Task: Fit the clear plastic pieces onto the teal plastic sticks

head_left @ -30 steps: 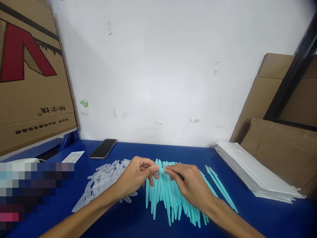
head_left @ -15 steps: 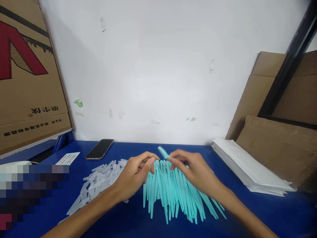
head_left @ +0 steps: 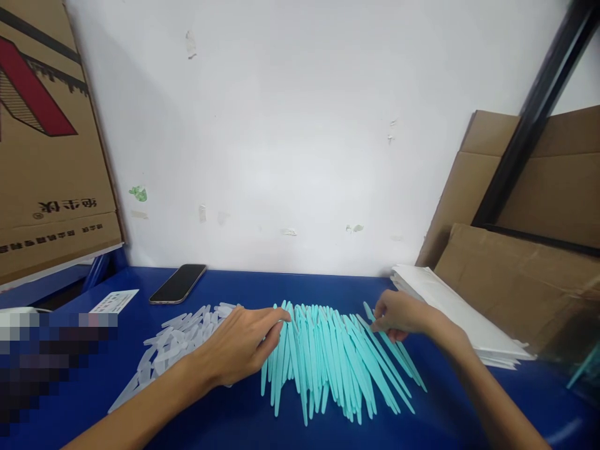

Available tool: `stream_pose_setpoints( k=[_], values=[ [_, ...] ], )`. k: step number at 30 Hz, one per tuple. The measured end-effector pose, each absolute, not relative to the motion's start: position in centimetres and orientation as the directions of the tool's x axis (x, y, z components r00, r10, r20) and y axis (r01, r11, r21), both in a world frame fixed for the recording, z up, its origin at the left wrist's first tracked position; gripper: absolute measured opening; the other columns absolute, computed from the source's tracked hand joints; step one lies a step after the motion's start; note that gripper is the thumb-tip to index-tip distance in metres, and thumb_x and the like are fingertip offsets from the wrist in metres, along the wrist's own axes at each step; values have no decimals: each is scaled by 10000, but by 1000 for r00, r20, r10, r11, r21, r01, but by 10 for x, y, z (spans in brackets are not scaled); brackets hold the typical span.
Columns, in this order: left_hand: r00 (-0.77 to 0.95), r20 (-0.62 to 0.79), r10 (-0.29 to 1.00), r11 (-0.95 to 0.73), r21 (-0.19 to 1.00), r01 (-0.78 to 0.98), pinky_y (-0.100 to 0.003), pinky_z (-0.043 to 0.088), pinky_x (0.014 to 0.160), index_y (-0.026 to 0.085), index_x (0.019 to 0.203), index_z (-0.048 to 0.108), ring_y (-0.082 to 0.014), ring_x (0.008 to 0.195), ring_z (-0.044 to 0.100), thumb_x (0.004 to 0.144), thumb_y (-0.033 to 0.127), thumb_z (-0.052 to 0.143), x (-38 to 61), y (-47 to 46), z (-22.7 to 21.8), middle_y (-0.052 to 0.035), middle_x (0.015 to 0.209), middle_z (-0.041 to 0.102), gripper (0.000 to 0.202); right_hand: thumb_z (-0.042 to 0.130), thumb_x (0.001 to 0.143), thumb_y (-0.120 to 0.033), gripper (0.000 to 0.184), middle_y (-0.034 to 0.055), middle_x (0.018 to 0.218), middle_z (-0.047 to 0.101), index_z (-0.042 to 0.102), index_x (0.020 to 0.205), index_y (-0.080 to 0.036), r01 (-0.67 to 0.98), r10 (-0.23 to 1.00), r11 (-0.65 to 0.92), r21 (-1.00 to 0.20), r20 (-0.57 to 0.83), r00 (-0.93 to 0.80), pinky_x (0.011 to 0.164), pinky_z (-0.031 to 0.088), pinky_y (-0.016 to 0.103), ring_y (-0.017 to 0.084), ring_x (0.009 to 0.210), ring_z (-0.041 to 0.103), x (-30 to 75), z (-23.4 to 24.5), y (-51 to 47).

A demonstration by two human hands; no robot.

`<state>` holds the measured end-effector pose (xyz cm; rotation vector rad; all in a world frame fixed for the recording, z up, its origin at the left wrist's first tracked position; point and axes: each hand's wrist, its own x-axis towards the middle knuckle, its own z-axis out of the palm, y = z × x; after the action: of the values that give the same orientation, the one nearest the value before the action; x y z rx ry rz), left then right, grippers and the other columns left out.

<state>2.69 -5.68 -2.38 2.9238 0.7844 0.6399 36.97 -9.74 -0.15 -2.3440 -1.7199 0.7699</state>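
Slim tapered turquoise sticks (head_left: 323, 362) lie side by side in a fanned row on the blue table. My left hand (head_left: 250, 340) is at the row's left end, thumb and forefinger closed about the upper tip of one stick. At the right end my right hand (head_left: 400, 314) has its fingers pinched on the upper part of a turquoise stick (head_left: 370, 311), which lies slanted beside the others. Left of the row is a loose heap of small translucent white pieces (head_left: 175, 340), partly hidden behind my left hand and forearm.
A phone (head_left: 179, 284) and a printed card (head_left: 114, 301) lie at the back left of the table (head_left: 262, 287). White flat packets (head_left: 450, 312) are stacked at the right. Cardboard boxes (head_left: 60, 169) flank the left side, with folded cardboard (head_left: 515, 269) at the right.
My right hand has moved right and down with a turquoise stick, from mid-row to the row's right end. My left hand has shifted slightly down and apart from it. The view has turned slightly right.
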Motion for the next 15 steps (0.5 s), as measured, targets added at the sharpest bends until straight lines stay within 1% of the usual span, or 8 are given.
stream_pose_setpoints(
  k=[2,6,10,12,15],
  values=[
    [788,364,496,-867,149,476,-296,359,639,230,1197,575,-143,542,514,1019,253,293,26,-56,-23,3,743,674,334,756,697,-277,219,48,505,650,609,592,-153,855,911,-356,-378,-343,228,515,540,241,181,533,666,371,-4,-97],
    [788,348,508,-860,158,485,-302,355,646,233,1186,572,-152,587,546,1017,243,296,24,-55,-21,-5,840,703,324,743,704,-301,187,51,558,675,636,652,-156,858,903,-378,-347,-341,260,486,515,231,180,551,673,374,-5,-97],
    [790,335,513,-858,164,487,-304,360,654,228,1197,571,-143,546,517,1018,240,290,25,-55,-21,3,799,696,334,735,707,-359,215,53,642,708,656,675,-162,883,921,-330,-333,-320,223,458,477,226,166,542,656,372,1,-100],
    [794,327,512,-859,165,485,-303,364,656,230,1207,568,-137,523,497,1018,237,288,25,-56,-21,11,776,688,338,731,700,-353,201,51,674,719,674,674,-161,902,925,-285,-325,-341,169,471,474,219,158,553,657,367,4,-103],
    [796,331,507,-861,154,485,-297,366,647,225,1208,570,-131,502,475,1014,229,289,25,-55,-22,13,748,677,341,712,690,-317,163,46,668,716,687,664,-159,926,924,-227,-301,-367,107,481,465,213,156,564,659,358,6,-106]
  ],
)
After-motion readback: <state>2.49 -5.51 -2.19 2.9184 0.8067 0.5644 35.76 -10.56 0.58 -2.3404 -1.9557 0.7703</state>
